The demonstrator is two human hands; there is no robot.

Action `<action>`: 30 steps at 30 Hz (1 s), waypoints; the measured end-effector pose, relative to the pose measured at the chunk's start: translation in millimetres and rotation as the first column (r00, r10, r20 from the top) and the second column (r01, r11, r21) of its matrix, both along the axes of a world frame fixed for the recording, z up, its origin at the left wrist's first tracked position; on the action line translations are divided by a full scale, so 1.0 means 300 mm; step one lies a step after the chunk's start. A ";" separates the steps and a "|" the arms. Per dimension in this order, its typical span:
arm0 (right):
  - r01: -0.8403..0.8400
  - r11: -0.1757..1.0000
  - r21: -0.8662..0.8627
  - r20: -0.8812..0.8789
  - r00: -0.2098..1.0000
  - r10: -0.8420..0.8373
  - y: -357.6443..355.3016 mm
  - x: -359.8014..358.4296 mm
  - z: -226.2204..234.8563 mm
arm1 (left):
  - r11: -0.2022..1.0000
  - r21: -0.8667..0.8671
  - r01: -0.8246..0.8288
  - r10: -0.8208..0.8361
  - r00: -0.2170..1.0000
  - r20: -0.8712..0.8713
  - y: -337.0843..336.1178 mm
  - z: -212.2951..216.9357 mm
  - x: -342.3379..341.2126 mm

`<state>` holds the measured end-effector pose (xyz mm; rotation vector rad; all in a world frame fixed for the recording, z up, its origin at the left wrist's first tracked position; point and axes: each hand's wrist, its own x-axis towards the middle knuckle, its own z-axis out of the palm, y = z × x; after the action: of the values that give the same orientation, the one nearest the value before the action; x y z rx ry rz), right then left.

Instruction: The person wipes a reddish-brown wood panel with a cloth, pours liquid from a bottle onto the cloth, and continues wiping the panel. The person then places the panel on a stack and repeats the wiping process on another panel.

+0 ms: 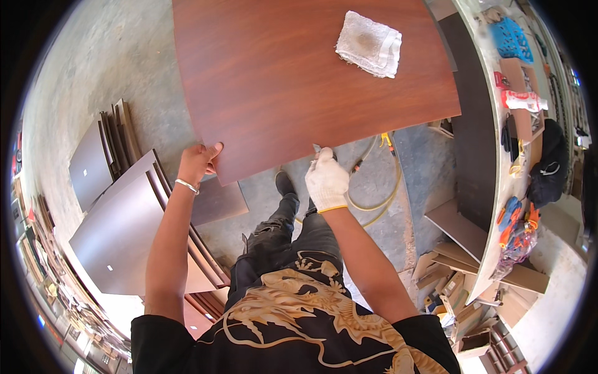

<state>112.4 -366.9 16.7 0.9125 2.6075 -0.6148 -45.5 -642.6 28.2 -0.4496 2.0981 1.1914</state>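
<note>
A large reddish-brown wood panel [280,81] lies flat in front of me. My bare left hand [200,163], with a bracelet at the wrist, grips its near left corner, thumb on top and fingers beneath. At the middle of the near edge, my right hand [327,179] wears a white knitted glove. Its fingers are closed around a small tool [316,148] whose grey blade-like tip meets the panel's edge; the glove hides the rest. A folded white cloth [369,43] with a brownish stain rests on the panel's far right part.
Stacked dark panels [134,230] stand at my left. A yellow hose [393,190] loops over the floor below the panel. Along the right runs a bench [492,249] bearing a blue basket [511,39], a white-and-red tube [523,100] and orange-handled tools [509,218]. Cardboard pieces [458,258] lie beneath.
</note>
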 end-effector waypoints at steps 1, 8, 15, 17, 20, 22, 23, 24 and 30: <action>-0.004 1.000 -0.020 -0.008 1.000 0.003 -0.016 -0.003 0.005 | 1.000 -0.001 -0.002 0.002 1.000 0.003 -0.004 -0.004 0.000; 0.079 0.997 -0.026 -0.001 0.997 -0.079 0.182 -0.009 0.020 | 0.999 0.039 -0.009 0.008 1.000 0.017 -0.025 -0.025 -0.010; 0.004 1.000 0.006 0.038 0.999 -0.004 0.128 0.003 0.007 | 0.998 0.040 0.056 -0.057 0.998 0.029 -0.057 -0.061 -0.014; -0.016 0.996 0.089 -0.112 0.993 0.027 0.048 0.021 -0.044 | 0.998 0.053 0.032 -0.034 0.999 0.026 -0.044 -0.048 -0.011; -0.036 0.999 -0.006 -0.031 0.999 0.036 -0.032 0.006 -0.022 | 0.998 0.062 -0.017 0.016 1.000 0.023 -0.036 -0.043 -0.009; -0.085 0.995 -0.054 -0.020 0.996 0.084 -0.079 0.003 -0.018 | 0.999 0.035 0.001 -0.002 0.999 0.032 -0.040 -0.043 -0.016; -0.150 0.988 -0.036 -0.073 0.986 0.147 -0.120 0.005 -0.028 | 0.999 0.035 0.005 -0.006 0.999 0.033 -0.029 -0.034 -0.016; -0.168 0.984 -0.052 -0.056 0.985 0.165 -0.163 0.011 -0.035 | 0.999 0.035 0.010 -0.011 0.999 0.033 -0.017 -0.025 -0.017; -0.228 0.959 -0.166 -0.069 0.973 0.220 -0.299 -0.004 -0.013 | 1.000 0.026 -0.008 0.007 0.999 0.039 -0.043 -0.038 -0.019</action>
<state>111.3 -456.6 13.0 0.5458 2.6016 -0.7948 -51.3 -655.5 16.9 -0.4657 2.0473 1.2041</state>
